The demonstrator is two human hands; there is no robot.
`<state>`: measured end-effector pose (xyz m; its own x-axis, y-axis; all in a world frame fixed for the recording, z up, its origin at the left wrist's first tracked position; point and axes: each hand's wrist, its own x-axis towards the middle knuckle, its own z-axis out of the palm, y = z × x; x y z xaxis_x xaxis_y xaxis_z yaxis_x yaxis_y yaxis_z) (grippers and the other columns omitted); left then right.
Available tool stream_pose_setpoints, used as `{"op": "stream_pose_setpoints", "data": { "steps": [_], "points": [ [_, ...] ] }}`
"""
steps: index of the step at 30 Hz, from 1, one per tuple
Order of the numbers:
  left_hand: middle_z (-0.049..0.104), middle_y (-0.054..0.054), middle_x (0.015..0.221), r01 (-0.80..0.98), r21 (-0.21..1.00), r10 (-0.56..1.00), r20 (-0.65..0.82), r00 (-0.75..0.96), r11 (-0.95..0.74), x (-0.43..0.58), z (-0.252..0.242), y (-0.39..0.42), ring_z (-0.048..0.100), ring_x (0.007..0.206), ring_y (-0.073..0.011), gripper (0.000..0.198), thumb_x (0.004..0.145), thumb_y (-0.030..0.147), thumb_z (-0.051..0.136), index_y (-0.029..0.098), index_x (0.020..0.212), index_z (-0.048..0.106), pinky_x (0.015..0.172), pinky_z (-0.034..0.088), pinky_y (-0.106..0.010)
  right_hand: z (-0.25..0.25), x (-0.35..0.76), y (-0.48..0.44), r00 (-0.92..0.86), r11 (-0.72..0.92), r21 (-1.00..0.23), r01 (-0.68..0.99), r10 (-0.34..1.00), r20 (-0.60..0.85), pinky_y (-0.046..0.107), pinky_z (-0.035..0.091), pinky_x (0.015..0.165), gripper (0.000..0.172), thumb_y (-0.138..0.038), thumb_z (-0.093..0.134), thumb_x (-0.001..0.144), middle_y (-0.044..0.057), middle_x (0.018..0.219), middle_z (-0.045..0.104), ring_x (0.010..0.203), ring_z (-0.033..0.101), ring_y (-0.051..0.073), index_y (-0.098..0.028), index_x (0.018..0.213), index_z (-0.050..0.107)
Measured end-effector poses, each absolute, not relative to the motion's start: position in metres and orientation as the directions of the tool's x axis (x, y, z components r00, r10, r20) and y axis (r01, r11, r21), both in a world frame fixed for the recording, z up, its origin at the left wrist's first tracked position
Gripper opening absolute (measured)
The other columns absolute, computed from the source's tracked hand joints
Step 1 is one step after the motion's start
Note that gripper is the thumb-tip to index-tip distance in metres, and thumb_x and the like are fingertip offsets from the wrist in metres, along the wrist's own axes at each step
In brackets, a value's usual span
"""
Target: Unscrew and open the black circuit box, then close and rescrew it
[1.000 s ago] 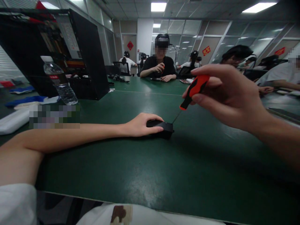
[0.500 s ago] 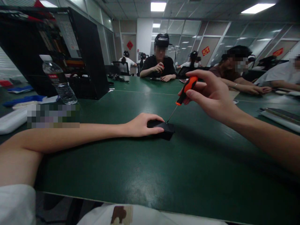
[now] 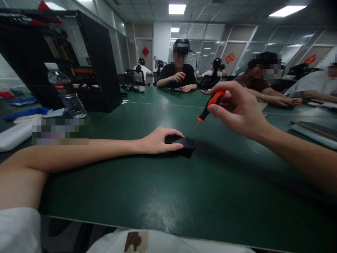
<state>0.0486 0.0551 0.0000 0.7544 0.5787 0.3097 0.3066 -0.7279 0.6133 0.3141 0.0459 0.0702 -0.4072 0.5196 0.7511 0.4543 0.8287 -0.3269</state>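
A small black box-shaped object [image 3: 187,147] rests on the green table [image 3: 158,189], its exact kind unclear. My left hand [image 3: 160,141] grips it from the left, thumb along the near side and fingers over the far side. In my right hand [image 3: 234,105] is a screwdriver [image 3: 210,106] with an orange and black handle, pinched between thumb and fingers. It slants down to the left, and its thin shaft ends at the top of the black object. Whether the tip sits in a screw is too small to tell.
At the left stand an open black computer case [image 3: 97,63] and a water bottle [image 3: 67,91]. Blue-and-white gloves [image 3: 31,113] lie beyond my left arm. A flat device [image 3: 316,131] lies at the right. Across the table sits a person [image 3: 177,75]; others sit farther right.
My right hand's fingers have shifted on the screwdriver, and its handle has turned and leans slightly lower. My left hand and the black object stay in place.
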Motion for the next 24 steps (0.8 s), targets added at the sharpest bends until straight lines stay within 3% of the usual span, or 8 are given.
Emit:
{"op": "stream_pose_setpoints", "data": {
  "steps": [3,8,11,14,24],
  "points": [
    [0.073,-0.008,0.114,0.307,0.616,0.580,0.306,0.755,-0.725,0.049,-0.001,0.056,0.068,0.102,-0.0212,0.042,0.092,0.042,0.068,0.014,0.123,0.068,0.088,0.049,-0.029,0.075,0.317,0.043,-0.419,0.818,-0.228,0.529,0.485,0.768,0.024,0.054,0.063,0.020,-0.032,0.069,0.088,0.000,0.088,0.062,0.073,0.061,0.012,-0.021,0.102,0.061],
    [0.074,-0.008,0.115,0.316,0.604,0.586,0.321,0.744,-0.731,0.049,-0.002,0.057,0.068,0.102,-0.0214,0.043,0.091,0.042,0.069,0.014,0.123,0.068,0.089,0.048,-0.029,0.079,0.317,0.037,-0.522,0.864,-0.298,0.406,0.487,0.700,0.028,0.058,0.070,0.011,-0.022,0.068,0.084,0.002,0.092,0.068,0.082,0.067,0.015,-0.020,0.089,0.059],
    [0.074,-0.008,0.115,0.327,0.594,0.587,0.318,0.744,-0.735,0.049,-0.001,0.056,0.068,0.102,-0.0216,0.042,0.092,0.043,0.068,0.014,0.123,0.069,0.089,0.048,-0.029,0.083,0.315,0.034,-0.503,0.847,-0.291,0.444,0.505,0.701,0.027,0.058,0.065,0.015,-0.030,0.072,0.084,0.002,0.087,0.069,0.074,0.067,0.015,-0.019,0.087,0.062],
    [0.074,-0.008,0.115,0.336,0.583,0.587,0.314,0.747,-0.739,0.049,-0.001,0.056,0.068,0.102,-0.0218,0.043,0.092,0.044,0.067,0.015,0.123,0.069,0.088,0.048,-0.029,0.089,0.314,0.032,-0.515,0.822,-0.204,0.532,0.505,0.693,0.025,0.054,0.057,0.019,-0.036,0.070,0.086,0.001,0.080,0.068,0.064,0.064,0.013,-0.019,0.090,0.065],
    [0.073,-0.009,0.117,0.348,0.580,0.591,0.301,0.748,-0.736,0.048,-0.001,0.056,0.068,0.104,-0.0220,0.045,0.093,0.046,0.066,0.015,0.125,0.068,0.089,0.049,-0.029,0.090,0.327,0.045,-0.547,0.748,-0.006,0.663,0.490,0.679,0.027,0.046,0.056,0.029,-0.046,0.061,0.091,0.003,0.073,0.065,0.060,0.060,0.014,-0.017,0.090,0.065]
  ]
}}
